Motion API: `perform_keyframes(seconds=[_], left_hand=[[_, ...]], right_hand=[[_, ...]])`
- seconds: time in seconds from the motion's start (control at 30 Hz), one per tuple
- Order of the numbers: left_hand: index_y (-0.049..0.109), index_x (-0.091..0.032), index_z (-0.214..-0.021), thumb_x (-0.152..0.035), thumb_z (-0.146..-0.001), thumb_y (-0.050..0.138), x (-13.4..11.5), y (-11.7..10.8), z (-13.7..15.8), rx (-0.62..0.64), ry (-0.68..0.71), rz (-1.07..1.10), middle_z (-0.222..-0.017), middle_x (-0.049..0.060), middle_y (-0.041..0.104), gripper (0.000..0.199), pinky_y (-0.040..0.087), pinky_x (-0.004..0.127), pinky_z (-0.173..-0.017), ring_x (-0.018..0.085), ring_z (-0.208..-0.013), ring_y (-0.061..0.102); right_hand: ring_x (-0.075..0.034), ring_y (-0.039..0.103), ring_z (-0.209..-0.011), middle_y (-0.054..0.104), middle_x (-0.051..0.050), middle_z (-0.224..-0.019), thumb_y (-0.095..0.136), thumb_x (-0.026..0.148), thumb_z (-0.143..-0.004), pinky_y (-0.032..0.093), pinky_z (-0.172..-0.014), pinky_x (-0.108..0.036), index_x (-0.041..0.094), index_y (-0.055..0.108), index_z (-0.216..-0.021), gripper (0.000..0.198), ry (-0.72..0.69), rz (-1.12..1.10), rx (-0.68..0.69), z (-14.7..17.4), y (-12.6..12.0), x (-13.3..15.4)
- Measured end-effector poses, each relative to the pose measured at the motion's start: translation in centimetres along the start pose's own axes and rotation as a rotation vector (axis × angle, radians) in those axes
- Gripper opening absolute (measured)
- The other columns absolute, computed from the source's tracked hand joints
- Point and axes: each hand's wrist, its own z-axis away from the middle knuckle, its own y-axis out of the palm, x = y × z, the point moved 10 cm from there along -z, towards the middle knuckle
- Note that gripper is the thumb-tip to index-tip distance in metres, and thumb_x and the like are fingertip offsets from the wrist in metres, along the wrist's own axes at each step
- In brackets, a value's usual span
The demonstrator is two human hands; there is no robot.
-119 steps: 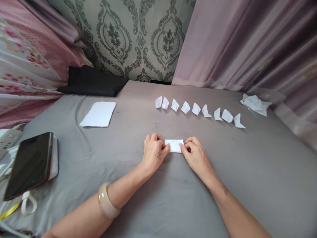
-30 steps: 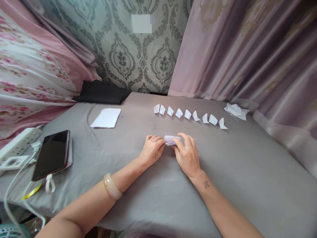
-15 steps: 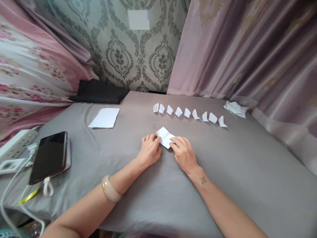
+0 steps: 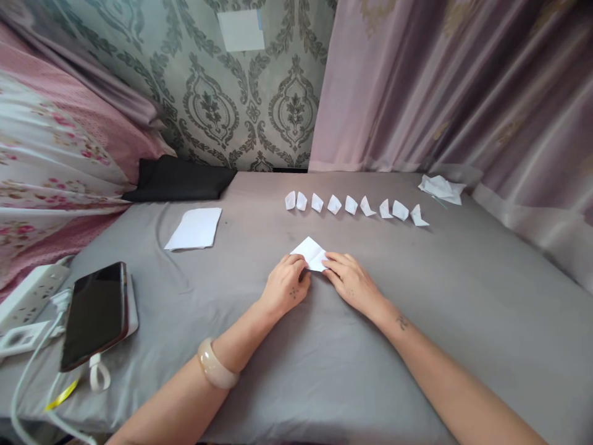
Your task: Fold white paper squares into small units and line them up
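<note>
A small white folded paper (image 4: 311, 252) lies on the grey sheet (image 4: 463, 296) in front of me, turned like a diamond. My left hand (image 4: 285, 287) pinches its near left edge with the fingertips. My right hand (image 4: 349, 282) presses its near right edge with the fingers flat. Beyond it, a row of several small folded white paper pieces (image 4: 354, 206) runs left to right.
A stack of white sheets (image 4: 194, 228) lies at the left, a black cloth (image 4: 178, 179) behind it. A dark phone (image 4: 95, 314) and a white power strip (image 4: 28, 296) with cables sit at the near left. Crumpled white paper (image 4: 440, 188) lies at the far right by the curtain.
The paper went from a flat rectangle held at both ends to a diamond-turned piece. Both hands shifted to its near edges. The camera view tilted slightly.
</note>
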Motion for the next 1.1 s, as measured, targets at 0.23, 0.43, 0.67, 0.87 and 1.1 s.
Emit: perform_keyframes(seconds=[0.23, 0.43, 0.67, 0.87, 1.1], left_hand=[[0.063, -0.018, -0.084, -0.016, -0.086, 0.052, 1.2, 0.2, 0.1, -0.063, -0.101, 0.082, -0.099, 0.006, 0.067, 0.011, 0.05, 0.036, -0.083, 0.021, -0.09, 0.06], [0.063, -0.017, -0.085, -0.018, -0.09, 0.049, 1.6, 0.5, 0.1, -0.07, -0.104, 0.097, -0.101, 0.007, 0.066, 0.015, 0.05, 0.035, -0.082, 0.02, -0.09, 0.058], [0.06, -0.016, -0.085, -0.019, -0.091, 0.047, 1.7, 0.5, 0.0, -0.094, -0.105, 0.089, -0.102, 0.009, 0.062, 0.014, 0.049, 0.036, -0.083, 0.021, -0.09, 0.055], [0.058, -0.016, -0.085, -0.019, -0.092, 0.044, 1.5, 0.4, -0.1, -0.096, -0.108, 0.078, -0.101, 0.01, 0.06, 0.016, 0.048, 0.037, -0.083, 0.021, -0.089, 0.054], [0.057, -0.017, -0.081, -0.02, -0.09, 0.048, 1.9, 0.5, -0.4, -0.097, -0.144, 0.109, -0.097, 0.009, 0.058, 0.013, 0.047, 0.038, -0.081, 0.02, -0.088, 0.053]], right_hand=[[-0.02, 0.062, -0.099, 0.069, -0.004, -0.111, 0.051, 0.029, -0.091, 0.05, -0.083, -0.035, 0.025, 0.074, -0.086, 0.024, 0.15, -0.095, -0.099, -0.6, -0.4, -1.3], [-0.02, 0.061, -0.096, 0.07, -0.004, -0.107, 0.052, 0.025, -0.09, 0.048, -0.081, -0.033, 0.022, 0.071, -0.082, 0.021, 0.216, -0.069, -0.142, -0.7, -0.6, -1.2], [-0.021, 0.059, -0.092, 0.068, -0.006, -0.103, 0.049, 0.024, -0.092, 0.046, -0.075, -0.032, 0.019, 0.064, -0.081, 0.02, 0.231, 0.039, -0.161, -0.8, -0.4, -0.5], [-0.022, 0.058, -0.087, 0.065, -0.008, -0.098, 0.047, 0.026, -0.092, 0.045, -0.076, -0.034, 0.019, 0.06, -0.083, 0.018, 0.212, 0.115, -0.187, -0.9, 0.1, -0.7], [-0.023, 0.058, -0.085, 0.064, -0.01, -0.095, 0.046, 0.027, -0.092, 0.045, -0.075, -0.035, 0.018, 0.059, -0.083, 0.018, 0.215, 0.133, -0.188, -1.0, 0.3, -0.8]])
